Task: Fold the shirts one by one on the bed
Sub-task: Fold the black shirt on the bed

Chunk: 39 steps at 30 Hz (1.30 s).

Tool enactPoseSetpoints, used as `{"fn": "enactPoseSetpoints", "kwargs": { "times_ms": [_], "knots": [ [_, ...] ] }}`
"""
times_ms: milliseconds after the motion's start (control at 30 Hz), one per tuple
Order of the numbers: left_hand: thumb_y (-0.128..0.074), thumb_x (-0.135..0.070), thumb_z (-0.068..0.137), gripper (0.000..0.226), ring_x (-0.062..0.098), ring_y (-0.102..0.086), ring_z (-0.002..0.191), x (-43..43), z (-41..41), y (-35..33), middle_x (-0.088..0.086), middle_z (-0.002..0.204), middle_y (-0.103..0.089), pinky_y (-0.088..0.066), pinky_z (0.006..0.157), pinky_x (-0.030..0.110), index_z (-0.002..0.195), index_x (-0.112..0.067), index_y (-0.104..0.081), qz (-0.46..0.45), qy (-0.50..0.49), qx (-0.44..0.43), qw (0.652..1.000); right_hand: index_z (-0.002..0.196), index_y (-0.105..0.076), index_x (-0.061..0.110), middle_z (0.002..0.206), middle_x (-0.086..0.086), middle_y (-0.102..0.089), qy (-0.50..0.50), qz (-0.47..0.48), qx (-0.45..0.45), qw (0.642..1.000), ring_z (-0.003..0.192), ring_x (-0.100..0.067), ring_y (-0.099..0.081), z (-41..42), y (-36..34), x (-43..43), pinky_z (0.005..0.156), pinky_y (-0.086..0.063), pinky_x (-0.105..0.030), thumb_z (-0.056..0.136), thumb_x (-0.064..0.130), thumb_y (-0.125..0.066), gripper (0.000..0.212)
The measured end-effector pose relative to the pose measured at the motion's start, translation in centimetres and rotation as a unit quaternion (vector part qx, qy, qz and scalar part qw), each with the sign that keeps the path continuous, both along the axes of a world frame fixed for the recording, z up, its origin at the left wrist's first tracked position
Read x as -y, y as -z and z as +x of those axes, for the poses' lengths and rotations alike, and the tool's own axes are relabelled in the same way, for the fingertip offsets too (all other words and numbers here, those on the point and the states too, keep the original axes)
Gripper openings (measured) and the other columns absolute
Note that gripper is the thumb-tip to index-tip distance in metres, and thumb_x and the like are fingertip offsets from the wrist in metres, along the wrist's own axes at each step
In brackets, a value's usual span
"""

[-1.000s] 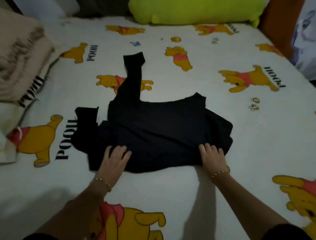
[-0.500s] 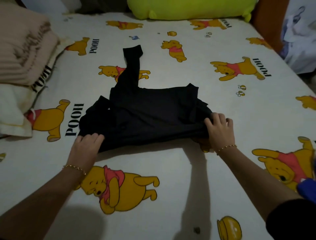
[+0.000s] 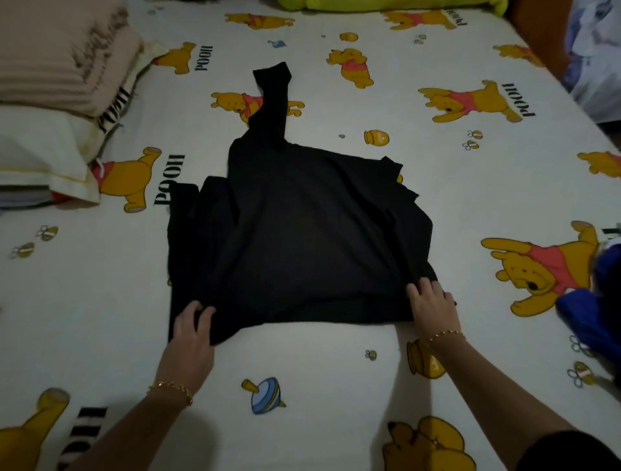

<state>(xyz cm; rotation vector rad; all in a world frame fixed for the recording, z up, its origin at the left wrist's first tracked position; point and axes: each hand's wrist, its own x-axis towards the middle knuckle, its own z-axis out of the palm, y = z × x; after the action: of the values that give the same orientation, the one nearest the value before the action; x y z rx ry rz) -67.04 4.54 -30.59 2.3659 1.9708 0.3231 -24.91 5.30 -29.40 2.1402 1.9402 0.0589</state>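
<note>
Head view shows us a bed [image 3: 319, 363] that fills nearly the whole frame, its white sheet printed with yellow bears in red tops, honey pots, bees and the word POOH. A black shirt [image 3: 302, 242] lies flat in the middle of the bed, its sides folded in, with one sleeve [image 3: 272, 101] stretched toward the far end. Our left hand [image 3: 191, 336] grips the near left corner of the shirt, fabric bunched between thumb and fingers. Our right hand [image 3: 433, 309] rests on the near right corner with its fingers over the hem; we cannot tell whether it pinches the cloth. Each wrist carries a gold bracelet [image 3: 171, 386]. At far left a folded pink blanket [image 3: 57, 57] sits on a white pillow [image 3: 40, 151]. A lime-green cushion [image 3: 369, 4] lies along the far edge, and a blue garment [image 3: 591, 302] is heaped at the right edge. The room is dim.
</note>
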Motion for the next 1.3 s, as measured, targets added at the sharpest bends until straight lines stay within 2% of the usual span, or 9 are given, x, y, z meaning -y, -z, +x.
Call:
{"fn": "enactPoseSetpoints", "kwargs": {
  "times_ms": [133, 267, 433, 533, 600, 733, 867, 1100, 1300],
  "knots": [
    [-0.076, 0.004, 0.064, 0.067, 0.035, -0.055, 0.1, 0.3, 0.4, -0.1, 0.022, 0.117, -0.049, -0.051, 0.089, 0.047, 0.122, -0.003, -0.042, -0.104, -0.212, 0.173, 0.956, 0.094, -0.058, 0.007, 0.089, -0.015, -0.053, 0.011, 0.016, 0.012, 1.0, 0.077, -0.034, -0.053, 0.5, 0.3, 1.4, 0.063, -0.048, -0.043, 0.06, -0.009, -0.072, 0.04],
    [-0.061, -0.003, 0.081, 0.015, 0.039, -0.06, 0.081, -0.4, 0.7, -0.9, 0.025, 0.087, -0.061, -0.053, 0.071, 0.045, 0.092, 0.008, -0.059, -0.13, -0.23, 0.145, 0.954, 0.107, -0.054, 0.009, 0.097, -0.011, -0.055, -0.003, 0.019, -0.05, 0.999, 0.086, -0.03, -0.054, 0.1, -0.1, 2.0, 0.074, -0.048, -0.04, 0.077, -0.007, -0.057, 0.034],
    [-0.05, -0.008, 0.092, 0.019, 0.032, -0.056, 0.078, -0.8, 1.6, -3.6, 0.018, 0.089, -0.061, -0.042, 0.066, 0.036, 0.107, 0.002, -0.054, -0.092, -0.203, 0.233, 0.947, 0.1, -0.056, 0.008, 0.099, -0.013, -0.051, -0.044, 0.027, -0.057, 0.997, 0.087, -0.032, -0.051, 0.2, -0.6, 1.7, 0.072, -0.047, -0.041, 0.074, -0.007, -0.062, 0.031],
    [-0.045, -0.011, 0.096, 0.016, 0.024, -0.057, 0.062, -1.1, 2.4, -6.9, 0.014, 0.086, -0.059, -0.043, 0.052, 0.031, 0.105, 0.0, -0.053, -0.103, -0.22, 0.361, 0.9, 0.099, -0.055, 0.008, 0.1, -0.012, -0.05, -0.062, 0.03, -0.067, 0.995, 0.089, -0.031, -0.051, 0.3, -2.0, 1.5, 0.075, -0.045, -0.041, 0.074, -0.006, -0.063, 0.03],
    [-0.048, -0.02, 0.096, 0.02, 0.015, -0.05, 0.036, -1.9, 1.5, -8.1, 0.012, 0.067, -0.054, -0.039, 0.033, 0.022, 0.092, -0.001, -0.053, -0.244, -0.24, 0.406, 0.848, 0.108, -0.053, 0.01, 0.103, -0.011, -0.051, -0.056, 0.01, -0.077, 0.995, 0.094, -0.029, -0.05, 0.4, -3.0, 1.4, 0.079, -0.043, -0.037, 0.081, -0.004, -0.056, 0.031],
    [-0.08, -0.042, 0.057, 0.059, 0.023, -0.058, 0.058, -0.2, -1.8, -7.7, 0.016, 0.074, -0.063, -0.049, 0.052, 0.027, 0.093, 0.002, -0.064, -0.651, -0.177, 0.119, 0.729, 0.13, -0.046, 0.017, 0.12, -0.009, -0.049, -0.032, -0.192, -0.054, 0.979, 0.113, -0.028, -0.047, 0.4, -4.0, 3.6, 0.092, -0.045, -0.038, 0.084, 0.005, -0.052, 0.047],
    [-0.089, -0.055, 0.044, 0.094, 0.033, -0.06, 0.107, 2.0, -2.5, -6.3, 0.017, 0.121, -0.059, -0.055, 0.083, 0.048, 0.116, -0.002, -0.059, -0.776, -0.163, 0.018, 0.609, 0.118, -0.048, 0.023, 0.121, -0.004, -0.048, -0.06, -0.292, -0.068, 0.952, 0.116, -0.024, -0.044, -0.9, -4.1, 6.1, 0.097, -0.039, -0.038, 0.08, 0.021, -0.061, 0.04],
    [-0.052, -0.06, 0.086, 0.054, 0.022, -0.059, 0.067, -1.2, -0.8, -6.9, 0.008, 0.084, -0.064, -0.047, 0.051, 0.026, 0.097, -0.008, -0.061, -0.468, -0.214, 0.153, 0.844, 0.11, -0.047, 0.023, 0.114, -0.001, -0.051, -0.102, -0.216, -0.162, 0.958, 0.111, -0.023, -0.047, -5.9, -4.1, 4.5, 0.092, -0.039, -0.038, 0.081, 0.042, -0.06, 0.037],
    [-0.065, -0.046, 0.082, 0.034, 0.025, -0.061, 0.088, -4.7, -0.9, -4.0, 0.007, 0.099, -0.064, -0.052, 0.078, 0.035, 0.093, -0.015, -0.057, -0.267, -0.279, 0.261, 0.885, 0.111, -0.051, 0.021, 0.117, -0.003, -0.052, -0.119, -0.173, -0.215, 0.954, 0.113, -0.023, -0.047, -11.9, -3.9, -1.5, 0.093, -0.04, -0.039, 0.089, 0.033, -0.054, 0.025]
  ]
}}
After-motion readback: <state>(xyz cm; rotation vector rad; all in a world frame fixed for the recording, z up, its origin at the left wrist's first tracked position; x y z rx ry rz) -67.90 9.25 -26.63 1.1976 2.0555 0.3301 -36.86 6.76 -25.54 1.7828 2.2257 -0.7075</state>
